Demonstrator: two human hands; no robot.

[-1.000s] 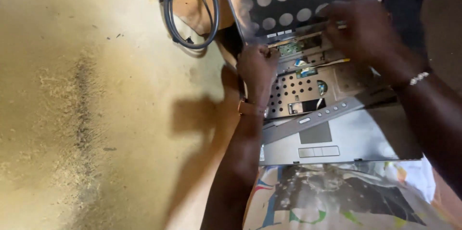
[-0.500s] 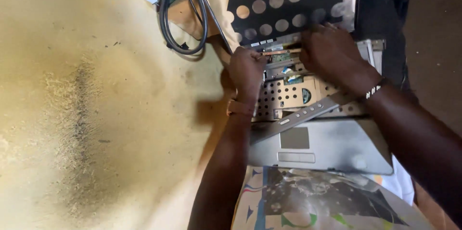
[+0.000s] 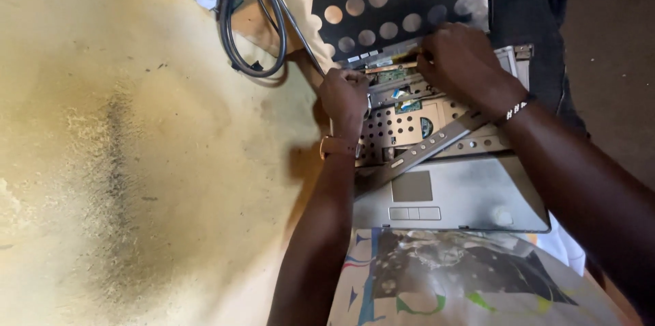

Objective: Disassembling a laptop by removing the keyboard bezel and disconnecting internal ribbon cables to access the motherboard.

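A worn yellow floor (image 3: 123,162) spreads out to the left of both hands. Under the hands lies an opened laptop (image 3: 450,189) with its keyboard off, so the perforated metal plate (image 3: 402,128) shows just beside the left hand (image 3: 344,97). A loose grey strip (image 3: 426,152) lies slanted across the plate, nearer the body than either hand. The left hand is curled shut, pinching something small at the plate's left edge; what it is cannot be told. The right hand (image 3: 464,60) lies fingers down at the hinge end, over the small green boards (image 3: 406,104); its grip is hidden. The step looks like stripping the inner parts. Next calls for a careful lift, judging by the thin ribbons. Black cables (image 3: 256,32) coil beyond the left hand.
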